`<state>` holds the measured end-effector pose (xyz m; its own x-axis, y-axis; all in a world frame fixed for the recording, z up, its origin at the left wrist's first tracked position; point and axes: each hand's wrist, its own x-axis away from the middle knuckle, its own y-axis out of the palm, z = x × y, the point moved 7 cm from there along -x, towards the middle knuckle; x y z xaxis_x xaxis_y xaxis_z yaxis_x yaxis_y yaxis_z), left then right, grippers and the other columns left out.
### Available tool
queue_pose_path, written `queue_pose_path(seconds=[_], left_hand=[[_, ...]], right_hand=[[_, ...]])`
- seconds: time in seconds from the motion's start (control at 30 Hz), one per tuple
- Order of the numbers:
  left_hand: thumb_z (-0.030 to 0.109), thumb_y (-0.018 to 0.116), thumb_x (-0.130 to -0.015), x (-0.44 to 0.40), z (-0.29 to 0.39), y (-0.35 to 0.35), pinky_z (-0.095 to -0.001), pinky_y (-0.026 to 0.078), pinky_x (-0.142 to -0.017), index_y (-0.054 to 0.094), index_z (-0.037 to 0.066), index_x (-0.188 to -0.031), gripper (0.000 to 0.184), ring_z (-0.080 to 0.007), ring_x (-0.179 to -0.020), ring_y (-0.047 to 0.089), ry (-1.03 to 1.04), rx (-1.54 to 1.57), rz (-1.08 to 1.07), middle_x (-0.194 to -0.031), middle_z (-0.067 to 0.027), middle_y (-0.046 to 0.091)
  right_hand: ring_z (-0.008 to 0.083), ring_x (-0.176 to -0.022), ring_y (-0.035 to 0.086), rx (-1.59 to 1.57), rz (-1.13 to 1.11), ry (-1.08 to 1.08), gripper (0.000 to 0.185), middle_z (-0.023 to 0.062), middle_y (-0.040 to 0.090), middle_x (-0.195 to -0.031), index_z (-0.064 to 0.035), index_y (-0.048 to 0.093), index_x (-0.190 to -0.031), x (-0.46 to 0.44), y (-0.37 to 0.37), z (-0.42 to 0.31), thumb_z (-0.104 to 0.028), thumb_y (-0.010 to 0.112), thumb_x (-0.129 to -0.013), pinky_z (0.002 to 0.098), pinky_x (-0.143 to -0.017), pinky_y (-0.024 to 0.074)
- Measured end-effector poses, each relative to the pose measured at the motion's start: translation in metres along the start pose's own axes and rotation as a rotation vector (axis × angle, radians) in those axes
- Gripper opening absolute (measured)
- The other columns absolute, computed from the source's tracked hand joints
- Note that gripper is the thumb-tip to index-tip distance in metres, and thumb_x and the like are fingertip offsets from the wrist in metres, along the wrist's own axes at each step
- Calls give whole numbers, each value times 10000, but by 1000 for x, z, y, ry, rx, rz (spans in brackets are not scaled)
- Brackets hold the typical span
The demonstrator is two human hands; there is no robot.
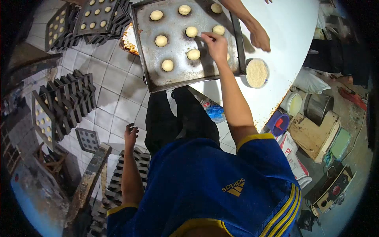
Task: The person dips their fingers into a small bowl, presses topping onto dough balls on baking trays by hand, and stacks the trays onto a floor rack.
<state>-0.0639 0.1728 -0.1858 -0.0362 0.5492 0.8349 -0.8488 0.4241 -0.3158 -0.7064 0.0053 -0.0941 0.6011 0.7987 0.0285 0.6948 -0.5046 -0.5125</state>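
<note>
A dark metal baking tray [173,81] lies across the edge of the white table, with several round dough balls [161,40] spaced out on it. Over the tray's right half is my right hand [217,46], its thumb and fingertips pinched together just beside a dough ball [192,31]. Whatever sits in that pinch, if anything, is too small to make out. My left hand [131,135] hangs at my side above the tiled floor, fingers loosely apart and holding nothing. A round bowl of pale beige grains or crumbs [257,73] stands right of the tray.
Another person's hand [260,38] reaches over the white table [284,43]. Stacked trays with dough balls [96,15] stand at upper left, more stacked trays [67,102] at left. A purple bucket [278,122], a metal pot [318,107] and sacks crowd the right side.
</note>
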Motion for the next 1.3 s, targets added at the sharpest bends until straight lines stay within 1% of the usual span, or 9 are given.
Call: queue_pose_path(seconds=[0.1, 0.17, 0.3, 0.47, 0.67, 0.8, 0.97, 1.03, 1.3], left_hand=[[241, 681, -1006, 6, -2, -8, -360, 573, -756, 574, 108, -1437, 464, -206, -1018, 728, 22, 46, 48, -1153, -127, 708], [224, 669, -1018, 7, -13, -12, -365, 574, -775, 562, 106, -1449, 459, -211, -1025, 728, 29, 97, 40, -1159, -122, 711], [231, 671, -1012, 14, -36, -15, -364, 577, -777, 553, 102, -1456, 478, -214, -1023, 730, 13, 98, 52, -1161, -120, 713], [236, 662, -1016, 12, -62, -7, -362, 582, -762, 562, 108, -1446, 460, -216, -1013, 732, -38, 80, 64, -1157, -121, 715], [221, 660, -1011, 7, -46, -1, -353, 574, -753, 577, 105, -1427, 440, -209, -1006, 728, -3, 111, 40, -1145, -113, 718], [226, 659, -1015, 7, -29, -1, -355, 571, -755, 584, 112, -1420, 427, -204, -1001, 722, -4, 124, 49, -1142, -106, 719], [228, 663, -1011, -7, -33, 3, -377, 574, -779, 586, 119, -1427, 438, -209, -1004, 716, -23, 82, 13, -1146, -115, 714], [233, 668, -1006, -7, -22, 5, -382, 576, -783, 585, 119, -1430, 447, -214, -1005, 715, -16, 44, 12, -1151, -120, 711], [250, 668, -1000, -20, 21, -2, -381, 581, -778, 582, 117, -1437, 465, -224, -1011, 716, 65, 1, -5, -1160, -129, 709]], right_hand=[[324, -832, 730, 195, -4, -76, 217, 144, 806, -918, -94, 862, -1042, -22, 28, -11, -265, 822, -913, 412, -812, 570], [328, -902, 690, 472, 95, -464, 185, 93, 796, -930, -132, 866, -996, -26, 43, -32, -285, 795, -920, 449, -829, 528], [296, -964, 648, 638, 38, -566, 182, 54, 766, -970, -155, 853, -965, -21, 62, -28, -307, 754, -949, 450, -844, 483], [272, -1049, 609, 792, 38, -598, 376, 40, 693, -1186, -145, 759, -1241, 10, 70, -28, -428, 655, -1016, 467, -885, 457], [388, -1176, 572, 542, -63, -503, 518, 123, 652, -1319, -108, 620, -1468, 12, 40, -26, -437, 608, -1067, 518, -1083, 430], [384, -1188, 628, 313, 314, -151, 400, 216, 677, -1269, -21, 698, -1345, 28, -87, -9, -280, 663, -1043, 477, -1059, 484], [350, -1045, 697, 716, 486, 41, 288, 153, 767, -1115, -63, 789, -1173, 82, -197, 69, -275, 722, -990, 476, -934, 532], [369, -965, 704, 946, 291, 64, 236, 125, 785, -1011, -103, 826, -1102, 88, -195, 89, -279, 744, -967, 478, -899, 545], [381, -949, 718, 975, 219, 110, 232, 127, 799, -1015, -143, 850, -1073, 81, -203, 95, -317, 779, -938, 490, -861, 561]])
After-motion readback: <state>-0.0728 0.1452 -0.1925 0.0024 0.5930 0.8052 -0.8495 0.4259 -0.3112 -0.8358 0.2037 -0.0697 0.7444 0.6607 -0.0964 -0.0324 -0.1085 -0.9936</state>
